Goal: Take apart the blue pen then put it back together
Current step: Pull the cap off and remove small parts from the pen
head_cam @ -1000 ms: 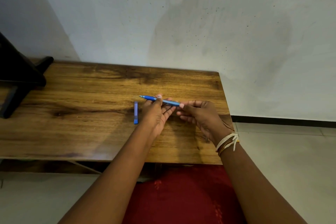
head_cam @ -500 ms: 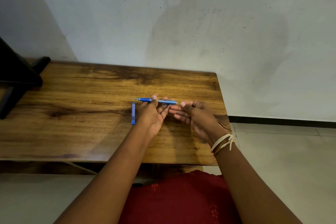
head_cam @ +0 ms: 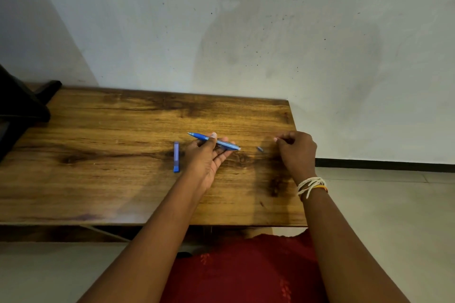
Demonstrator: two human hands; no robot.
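Note:
My left hand (head_cam: 206, 157) holds the blue pen barrel (head_cam: 214, 141) palm up, thumb pressed on top, with the writing tip pointing left. On the wooden table (head_cam: 110, 179), just left of that hand, the blue pen cap (head_cam: 176, 157) lies flat. A small dark end piece (head_cam: 260, 149) rests on the table between my hands, a little right of the barrel's open rear end. My right hand (head_cam: 296, 149) hovers right of that piece near the table's right edge. Its fingers are curled together and nothing shows in them.
A black stand (head_cam: 22, 108) sits at the table's far left corner. The table backs onto a pale wall, and its right edge (head_cam: 299, 167) lies just under my right wrist. Red cloth (head_cam: 246, 270) covers my lap below the front edge.
My right hand has left the pen's rear end and moved right. The small end piece now lies on the table. The left hand still holds the barrel.

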